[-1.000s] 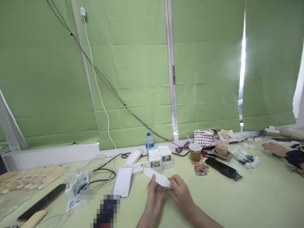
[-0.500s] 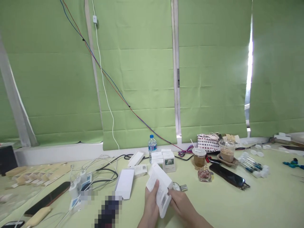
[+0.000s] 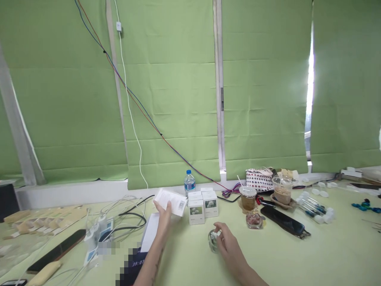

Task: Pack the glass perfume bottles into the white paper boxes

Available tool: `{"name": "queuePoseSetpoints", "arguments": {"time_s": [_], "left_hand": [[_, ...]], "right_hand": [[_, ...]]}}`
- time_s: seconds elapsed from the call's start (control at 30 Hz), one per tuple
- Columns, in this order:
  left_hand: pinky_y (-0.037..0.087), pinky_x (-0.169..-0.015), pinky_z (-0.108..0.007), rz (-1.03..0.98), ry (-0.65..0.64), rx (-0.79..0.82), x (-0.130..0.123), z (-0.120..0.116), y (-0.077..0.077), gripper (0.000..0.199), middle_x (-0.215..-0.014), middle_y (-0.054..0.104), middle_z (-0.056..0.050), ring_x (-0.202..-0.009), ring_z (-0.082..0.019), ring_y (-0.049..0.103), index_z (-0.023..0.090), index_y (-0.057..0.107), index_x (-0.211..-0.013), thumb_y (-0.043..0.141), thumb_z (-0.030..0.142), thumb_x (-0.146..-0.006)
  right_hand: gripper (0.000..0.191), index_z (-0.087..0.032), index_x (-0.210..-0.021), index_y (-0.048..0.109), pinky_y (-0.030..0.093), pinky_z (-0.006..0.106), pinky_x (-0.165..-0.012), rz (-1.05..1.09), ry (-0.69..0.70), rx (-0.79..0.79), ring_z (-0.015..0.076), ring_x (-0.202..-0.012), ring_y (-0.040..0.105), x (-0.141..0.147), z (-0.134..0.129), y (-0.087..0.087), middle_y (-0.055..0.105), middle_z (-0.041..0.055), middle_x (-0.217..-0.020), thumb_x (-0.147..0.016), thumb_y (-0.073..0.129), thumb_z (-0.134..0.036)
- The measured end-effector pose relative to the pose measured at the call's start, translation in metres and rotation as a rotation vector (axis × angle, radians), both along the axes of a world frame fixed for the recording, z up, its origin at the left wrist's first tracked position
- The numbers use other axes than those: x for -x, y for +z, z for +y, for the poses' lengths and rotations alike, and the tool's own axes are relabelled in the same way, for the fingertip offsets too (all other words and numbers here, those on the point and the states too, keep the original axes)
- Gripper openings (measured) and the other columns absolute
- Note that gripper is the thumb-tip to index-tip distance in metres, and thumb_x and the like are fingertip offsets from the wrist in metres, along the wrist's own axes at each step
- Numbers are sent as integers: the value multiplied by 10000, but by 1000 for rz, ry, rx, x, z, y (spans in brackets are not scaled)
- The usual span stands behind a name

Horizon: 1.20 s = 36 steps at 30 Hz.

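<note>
My left hand [image 3: 164, 218] grips a white carton [image 3: 174, 201] with a printed barcode and small text, thumb on its face, above the table's left-centre. Lower down, my right hand [image 3: 230, 247] has its curled fingers at the edge of a small round glass container [image 3: 212, 240], which shows something white and green inside. The fingers partly cover the glass. Between and behind the hands stand several small white boxes with flower pictures, the front one [image 3: 196, 213] nearest the left hand. A flat white box [image 3: 149, 233] lies under my left forearm.
A water bottle [image 3: 189, 182] stands behind the boxes. To the right are a lidded drink cup [image 3: 248, 198], a small dish [image 3: 254, 221], a black phone-like object [image 3: 284, 221] and a second cup [image 3: 282, 190]. Cables and a power strip [image 3: 99, 238] lie left.
My left hand has carried the white carton up and left, turning it sideways. My right hand has let go of the carton and moved to the round glass container on the table.
</note>
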State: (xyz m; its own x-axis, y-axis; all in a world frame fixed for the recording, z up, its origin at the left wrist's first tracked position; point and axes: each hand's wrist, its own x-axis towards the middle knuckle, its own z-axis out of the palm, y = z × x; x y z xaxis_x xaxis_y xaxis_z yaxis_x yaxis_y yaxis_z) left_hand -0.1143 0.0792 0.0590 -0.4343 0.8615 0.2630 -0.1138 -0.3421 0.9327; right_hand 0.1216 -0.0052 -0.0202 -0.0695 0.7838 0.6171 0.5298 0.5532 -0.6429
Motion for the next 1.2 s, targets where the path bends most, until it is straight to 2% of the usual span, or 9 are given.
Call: {"name": "queuePoseSetpoints", "arguments": {"time_s": [0.13, 0.27, 0.33, 0.43, 0.5, 0.7, 0.93, 1.07, 1.2], "left_hand": [[257, -1083, -565, 293, -91, 132, 0, -9, -15, 673, -1239, 609, -161, -1293, -378, 431, 227, 497, -1207, 753, 384, -605], [421, -962, -499, 579, -306, 118, -40, -38, -44, 362, -950, 709, -106, -1030, -351, 614, 210, 647, -926, 710, 333, -592], [404, -1000, -417, 695, -430, 93, -66, -49, -53, 465, -1100, 679, -89, -1102, -312, 577, 208, 654, -1006, 726, 253, -548], [266, -1101, -394, 1088, -568, 119, -96, -51, -58, 792, -1385, 485, -107, -1315, -312, 364, 176, 486, -1304, 716, 232, -548], [264, -1089, -400, 1220, -616, 146, -107, -47, -58, 848, -1388, 467, -118, -1308, -322, 356, 165, 429, -1355, 702, 235, -556], [413, -862, -319, 1243, -641, 112, -114, -37, -59, 549, -1064, 574, -71, -1006, -262, 538, 185, 608, -1123, 620, 207, -575], [427, -844, -303, 1171, -663, 79, -106, -42, -59, 558, -1041, 544, -53, -980, -244, 545, 195, 611, -1140, 611, 187, -582], [421, -911, -307, 955, -621, 60, -107, -43, -61, 600, -1090, 521, -57, -1019, -235, 547, 193, 565, -1206, 622, 196, -608], [413, -928, -295, 876, -565, 14, -116, -51, -62, 493, -1095, 511, -52, -1036, -230, 550, 203, 578, -1108, 655, 223, -621]], "right_hand": [[253, -234, -964, 612, 467, 351, -841, -154, -23, 23, 220, -939, 584, -15, 15, 2, 622, 61, -981, -876, 406, -116], [286, -222, -1075, 632, 420, 405, -868, -401, -54, 218, 296, -1058, 512, -43, 34, -3, 614, 106, -1105, -793, 601, -193], [259, -211, -1027, 655, 422, 359, -824, -462, -5, 275, 277, -1000, 532, -54, 37, -5, 637, 86, -1038, -770, 631, -198], [179, -201, -948, 661, 414, 285, -784, -484, 55, 267, 224, -935, 538, -60, 35, -3, 642, 48, -970, -786, 599, -155], [169, -203, -939, 655, 399, 270, -796, -497, 79, 241, 214, -955, 520, -57, 32, 0, 636, 41, -967, -815, 563, -134], [189, -217, -911, 677, 375, 281, -807, -526, 144, 220, 215, -950, 513, -59, 34, 3, 630, 43, -908, -850, 521, -130], [304, -259, -1007, 682, 398, 246, -802, -392, 184, 276, 181, -918, 569, -74, 29, 6, 635, 24, -937, -848, 463, -120], [300, -205, -1024, 621, 437, 223, -710, -262, 127, 328, 157, -768, 607, -73, 27, 1, 659, 10, -858, -794, 460, -100], [255, -189, -925, 609, 429, 230, -673, -192, 47, 329, 163, -725, 589, -79, 26, -9, 646, 10, -814, -718, 495, -95]]}}
